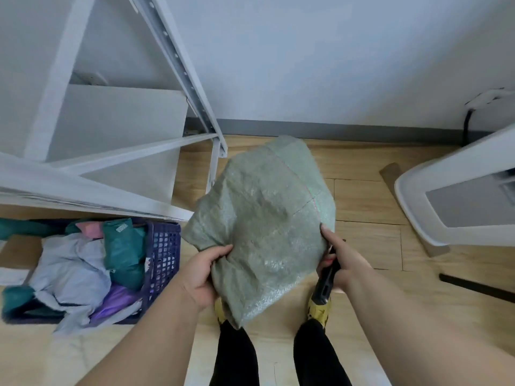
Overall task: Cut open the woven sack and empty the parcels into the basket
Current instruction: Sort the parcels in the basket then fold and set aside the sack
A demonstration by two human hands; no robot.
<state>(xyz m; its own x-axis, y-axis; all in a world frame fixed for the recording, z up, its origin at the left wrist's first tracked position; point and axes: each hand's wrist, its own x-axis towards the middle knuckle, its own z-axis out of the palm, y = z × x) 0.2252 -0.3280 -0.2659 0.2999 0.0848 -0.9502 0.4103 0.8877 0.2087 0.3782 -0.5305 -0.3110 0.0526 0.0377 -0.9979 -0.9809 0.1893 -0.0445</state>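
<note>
A grey-green woven sack (264,221), bulging and closed, hangs upright in front of me over the wooden floor. My left hand (204,274) grips its lower left side, fingers curled into the fabric. My right hand (338,260) holds a black-handled knife (327,282) and touches the sack's right edge with the index finger stretched along it. The blade is hidden between hand and sack. At the lower left stands a purple plastic basket (163,254) with parcels (72,271) in grey, teal and purple bags piled in it.
A white metal shelf rack (117,151) rises at the left, just behind the basket. A white plastic bin (457,196) stands at the right. My legs and yellow slippers (320,307) are below the sack. A black strip (473,285) lies on the floor at right.
</note>
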